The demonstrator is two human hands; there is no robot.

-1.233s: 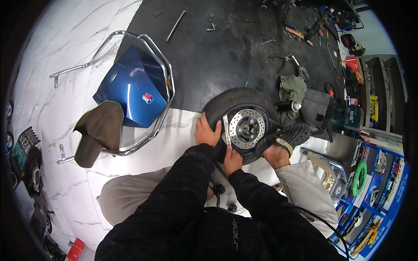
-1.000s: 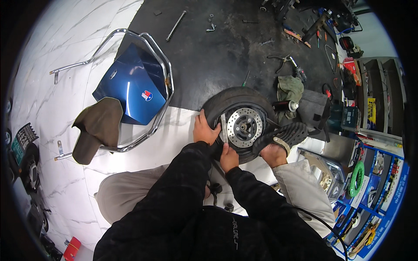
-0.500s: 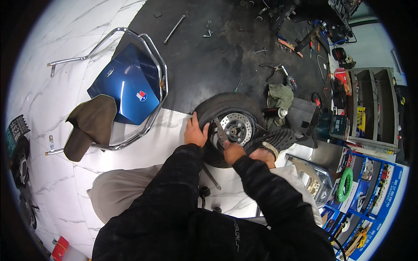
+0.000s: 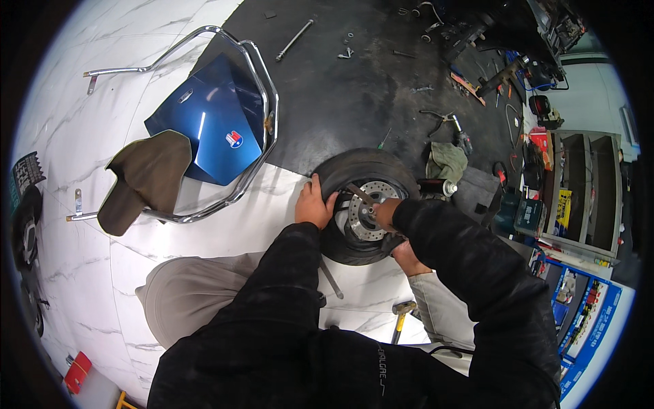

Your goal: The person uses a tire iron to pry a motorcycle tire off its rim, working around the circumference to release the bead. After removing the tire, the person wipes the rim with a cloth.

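Kneeling on a workshop floor (image 4: 136,286) of white marbled tile that meets a dark, scuffed mat (image 4: 354,88) strewn with small tools, I have a small wheel (image 4: 364,204) lying flat at the mat's near edge. My left hand (image 4: 315,203) is clamped on the tyre's left side, fingers curled over the tread. My right hand (image 4: 387,213) closes on a metal bar (image 4: 360,193) at the brake disc (image 4: 361,218), though my sleeve hides the grip, so it only seems tight. A blue body panel (image 4: 211,129) inside a chrome rail (image 4: 259,88) lies toward the far left, a hammer (image 4: 400,315) by my right knee. Shelving (image 4: 579,191) stands at the right, bent by the lens.
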